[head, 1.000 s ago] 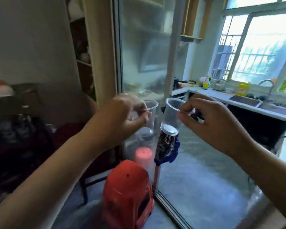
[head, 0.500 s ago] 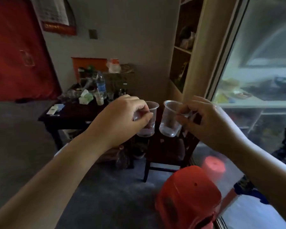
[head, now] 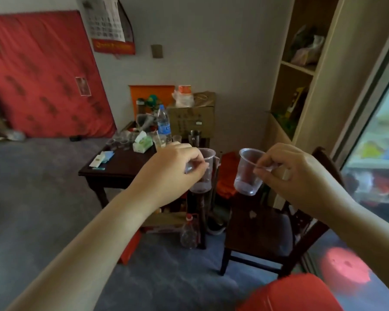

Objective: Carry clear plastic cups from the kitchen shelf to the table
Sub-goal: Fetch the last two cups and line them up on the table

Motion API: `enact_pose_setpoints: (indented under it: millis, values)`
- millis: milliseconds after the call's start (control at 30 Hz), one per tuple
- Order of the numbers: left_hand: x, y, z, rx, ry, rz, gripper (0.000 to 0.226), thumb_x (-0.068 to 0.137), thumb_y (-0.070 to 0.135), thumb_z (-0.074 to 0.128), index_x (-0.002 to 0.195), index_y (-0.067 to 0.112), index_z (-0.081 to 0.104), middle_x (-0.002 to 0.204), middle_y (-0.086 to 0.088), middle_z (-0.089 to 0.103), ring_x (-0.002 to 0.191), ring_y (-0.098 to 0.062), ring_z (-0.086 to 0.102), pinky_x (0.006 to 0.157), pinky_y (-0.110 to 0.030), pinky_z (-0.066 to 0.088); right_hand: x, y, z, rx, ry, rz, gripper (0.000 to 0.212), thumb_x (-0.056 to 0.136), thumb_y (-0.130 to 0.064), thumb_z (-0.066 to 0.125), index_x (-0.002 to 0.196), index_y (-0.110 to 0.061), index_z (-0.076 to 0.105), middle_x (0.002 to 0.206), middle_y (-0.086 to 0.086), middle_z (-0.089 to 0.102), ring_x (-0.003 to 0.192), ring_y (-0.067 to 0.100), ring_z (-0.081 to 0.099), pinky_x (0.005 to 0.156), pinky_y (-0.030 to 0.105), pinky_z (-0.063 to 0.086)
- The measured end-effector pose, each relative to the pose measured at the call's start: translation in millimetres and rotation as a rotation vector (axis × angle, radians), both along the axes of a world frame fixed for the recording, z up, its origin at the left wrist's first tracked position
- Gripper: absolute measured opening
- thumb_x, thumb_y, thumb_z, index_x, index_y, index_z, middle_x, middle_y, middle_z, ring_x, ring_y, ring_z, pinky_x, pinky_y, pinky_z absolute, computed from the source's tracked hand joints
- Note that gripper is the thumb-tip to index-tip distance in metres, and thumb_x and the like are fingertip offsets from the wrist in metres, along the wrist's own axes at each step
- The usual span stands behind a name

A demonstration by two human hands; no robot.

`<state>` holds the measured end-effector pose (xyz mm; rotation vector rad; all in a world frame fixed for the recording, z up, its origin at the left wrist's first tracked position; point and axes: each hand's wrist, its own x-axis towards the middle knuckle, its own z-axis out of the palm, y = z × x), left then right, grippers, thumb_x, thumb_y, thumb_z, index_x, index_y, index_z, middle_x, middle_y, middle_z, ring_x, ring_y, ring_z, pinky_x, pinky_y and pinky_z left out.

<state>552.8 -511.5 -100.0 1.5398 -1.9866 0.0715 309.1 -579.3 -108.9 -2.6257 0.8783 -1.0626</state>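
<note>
Fingers (head: pixel 194 168) of each hand pinch one clear cup's (head: pixel 247 171) rim, cups hanging below.

Both bare forearms reach forward and inward from the lower corners of the view, the hands held up at about the same height and a little apart. The left hand (head: pixel 173 169) is curled knuckles-up, thumb and fingertips pinched together. The right hand (head: pixel 288 173) mirrors it, back of the hand outward, thumb and forefinger nipped tight, the remaining fingers folded beneath.
</note>
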Motion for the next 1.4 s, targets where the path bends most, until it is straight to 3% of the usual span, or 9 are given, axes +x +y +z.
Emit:
enact_pose_setpoints:
  millis: [100, 233, 367, 600, 667, 867, 1100, 1233, 1400]
  values:
    - [4.2, -38.7, -13.0, 0.010, -0.018, 0.006, 0.012, 0.086, 0.032, 0.053, 0.075, 0.032, 0.059, 0.077, 0.014, 0.055, 0.080, 0.003, 0.044, 0.067, -0.008, 0.034, 8.8, -37.4, -9.5, 0.033, 0.032, -0.006, 0.003, 0.080, -0.034, 0.059, 0.082, -0.036, 0.060, 0.083, -0.018, 0.056, 0.085, 0.000, 0.054, 0.072, 0.013, 0.038]
    - [23.8, -73.6, -35.8, 0.038, -0.008, 0.053, 0.013, 0.086, 0.030, 0.055, 0.075, 0.024, 0.060, 0.073, 0.012, 0.054, 0.079, -0.003, 0.045, 0.063, -0.015, 0.036, 39.4, -80.0, -31.2, 0.097, 0.089, 0.044, 0.008, 0.081, -0.028, 0.059, 0.087, -0.028, 0.065, 0.088, -0.012, 0.059, 0.089, 0.002, 0.053, 0.078, 0.020, 0.044]
    - [58.1, -96.0, -53.1, 0.074, 0.028, 0.105, 0.014, 0.085, 0.032, 0.053, 0.074, 0.026, 0.060, 0.072, 0.009, 0.056, 0.078, -0.004, 0.046, 0.060, -0.017, 0.036, 78.8, -117.0, -49.4, 0.130, 0.130, 0.095, 0.010, 0.082, -0.019, 0.063, 0.090, -0.025, 0.066, 0.089, -0.011, 0.060, 0.090, 0.003, 0.053, 0.082, 0.017, 0.041]
    - [132.0, -154.5, -76.8, 0.089, 0.065, 0.179, 0.014, 0.086, 0.031, 0.054, 0.077, 0.023, 0.062, 0.074, 0.009, 0.058, 0.082, -0.005, 0.048, 0.061, -0.021, 0.041, 163.0, -192.8, -78.9, 0.150, 0.156, 0.153, 0.012, 0.081, -0.015, 0.066, 0.090, -0.023, 0.066, 0.087, -0.009, 0.060, 0.087, 0.006, 0.054, 0.075, 0.023, 0.045]
    - [157.9, -179.4, -83.7, 0.101, 0.064, 0.179, 0.015, 0.086, 0.031, 0.054, 0.078, 0.022, 0.062, 0.074, 0.010, 0.057, 0.082, -0.003, 0.047, 0.061, -0.016, 0.037, 188.8, -218.1, -86.7, 0.152, 0.153, 0.148, 0.012, 0.081, -0.016, 0.066, 0.089, -0.026, 0.065, 0.086, -0.010, 0.059, 0.086, 0.006, 0.054, 0.073, 0.024, 0.046]
    - [241.0, -269.5, -106.5, 0.095, 0.057, 0.145, 0.014, 0.087, 0.028, 0.055, 0.082, 0.020, 0.064, 0.077, 0.013, 0.056, 0.085, -0.001, 0.044, 0.067, -0.008, 0.034, 272.1, -297.6, -114.9, 0.218, 0.164, 0.048, 0.012, 0.082, -0.020, 0.064, 0.090, -0.030, 0.064, 0.084, -0.016, 0.058, 0.085, -0.002, 0.051, 0.069, 0.012, 0.041]
    - [305.1, -369.5, -159.3, 0.260, 0.125, 0.016, 0.013, 0.088, 0.028, 0.054, 0.083, 0.024, 0.065, 0.074, 0.015, 0.055, 0.081, 0.000, 0.046, 0.063, -0.011, 0.036, 327.3, -373.4, -163.9, 0.364, 0.148, -0.061, 0.011, 0.083, -0.020, 0.063, 0.094, -0.024, 0.066, 0.086, -0.013, 0.060, 0.086, 0.001, 0.054, 0.072, 0.017, 0.044]
    - [312.0, -408.3, -197.5, 0.336, 0.136, -0.005, 0.013, 0.087, 0.029, 0.054, 0.084, 0.022, 0.065, 0.073, 0.017, 0.052, 0.081, 0.000, 0.045, 0.063, -0.016, 0.036, 335.7, -401.9, -194.2, 0.429, 0.160, -0.136, 0.011, 0.084, -0.021, 0.062, 0.094, -0.025, 0.066, 0.084, -0.015, 0.059, 0.086, -0.001, 0.051, 0.071, 0.012, 0.040]
    - [313.8, -441.3, -245.6, 0.445, 0.203, 0.018, 0.014, 0.087, 0.029, 0.055, 0.086, 0.022, 0.067, 0.068, 0.020, 0.050, 0.077, 0.000, 0.046, 0.061, -0.012, 0.034, 339.0, -432.9, -238.2, 0.565, 0.159, -0.196, 0.014, 0.084, -0.020, 0.063, 0.096, -0.024, 0.069, 0.090, -0.015, 0.061, 0.089, 0.001, 0.055, 0.077, 0.020, 0.046]
